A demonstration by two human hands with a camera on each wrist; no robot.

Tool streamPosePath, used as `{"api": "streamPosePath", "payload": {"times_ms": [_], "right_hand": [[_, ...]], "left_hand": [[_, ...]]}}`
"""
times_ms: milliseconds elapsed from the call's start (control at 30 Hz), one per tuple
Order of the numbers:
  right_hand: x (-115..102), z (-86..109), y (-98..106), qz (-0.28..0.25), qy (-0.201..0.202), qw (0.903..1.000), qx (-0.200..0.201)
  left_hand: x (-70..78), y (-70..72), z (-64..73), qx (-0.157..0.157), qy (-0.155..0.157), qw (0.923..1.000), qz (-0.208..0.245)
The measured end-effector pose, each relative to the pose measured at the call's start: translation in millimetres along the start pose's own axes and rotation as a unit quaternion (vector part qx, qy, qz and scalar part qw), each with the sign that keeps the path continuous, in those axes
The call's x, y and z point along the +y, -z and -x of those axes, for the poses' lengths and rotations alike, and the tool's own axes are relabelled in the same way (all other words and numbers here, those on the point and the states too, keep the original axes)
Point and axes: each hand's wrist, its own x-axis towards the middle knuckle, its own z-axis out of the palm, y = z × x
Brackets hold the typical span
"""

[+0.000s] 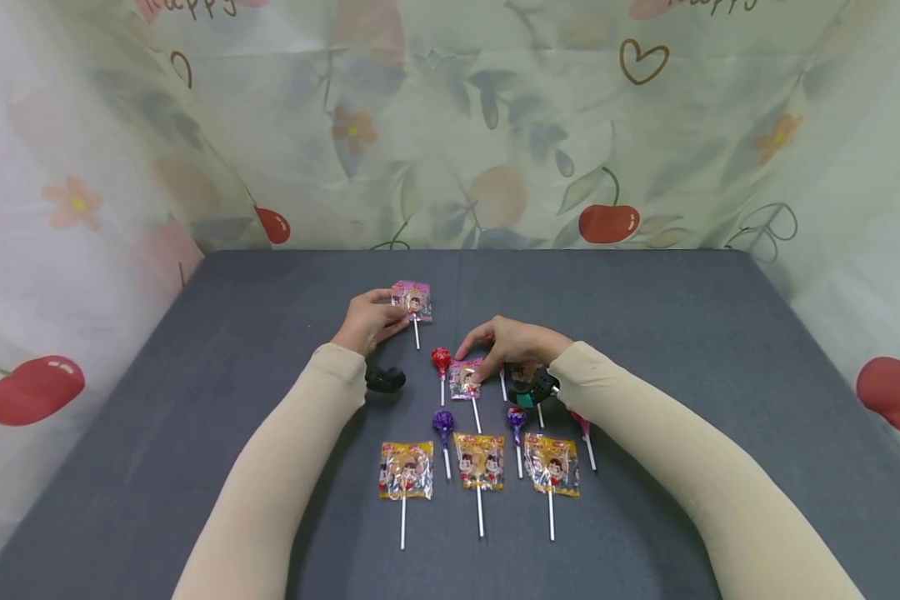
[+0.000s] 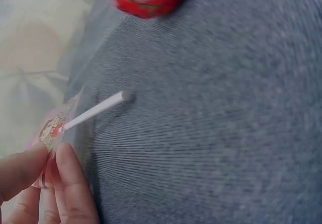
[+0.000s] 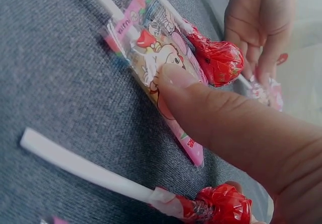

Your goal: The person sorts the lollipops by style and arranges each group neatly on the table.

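Observation:
At the back of the layout my left hand pinches a pink-wrapped flat lollipop by its packet, thumb against fingers. The white stick points toward the near side. My right hand is at a second pink-wrapped flat lollipop, holding it between thumb and fingers. The thumb lies across the printed front of the packet; the fingers behind are mostly hidden. On the left of this packet lies a red round lollipop. Another red round lollipop is under the right hand.
Nearer on the dark grey table lie a purple round lollipop, another purple one, and three yellow-wrapped flat lollipops, including the middle one. A red lollipop is partly behind the right sleeve. A patterned curtain closes off the back.

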Motion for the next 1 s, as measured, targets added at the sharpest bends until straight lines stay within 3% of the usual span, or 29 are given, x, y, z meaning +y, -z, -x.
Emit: {"api": "streamPosePath", "payload": {"times_ms": [200,367,433,567,667,767,867,1000], "right_hand": [[-0.6,0.4,-0.7,0.003,-0.001,1.0000,0.000],[-1.9,1.6,-0.4,-0.001,-0.007,1.0000,0.002],[-1.6,1.4,-0.4,-0.007,-0.010,0.9999,0.003],[0.5,0.5,0.0,-0.011,-0.014,0.9998,0.005],[1.1,0.4,0.3,-0.012,-0.018,0.9997,0.005],[0.4,0.9,0.2,-0.012,-0.023,0.9997,0.005],[-0.1,0.8,-0.2,-0.010,-0.023,0.9997,0.005],[-1.0,0.9,-0.3,-0.006,-0.021,0.9998,0.004]], "left_hand": [[-1.0,-3.4,-0.7,-0.006,-0.005,0.9994,-0.034],[2.9,-2.5,0.7,-0.027,-0.028,0.9933,-0.109],[4.5,-1.7,1.9,-0.030,-0.055,0.9845,-0.164],[5.7,-0.5,1.9,-0.012,-0.113,0.9519,-0.284],[5.2,-1.6,0.2,0.014,-0.129,0.9287,-0.347],[4.6,-3.9,-0.1,0.032,-0.132,0.9151,-0.380],[3.7,-4.8,1.0,0.043,-0.141,0.9062,-0.396],[2.7,-2.0,1.5,0.047,-0.139,0.9087,-0.391]]}}
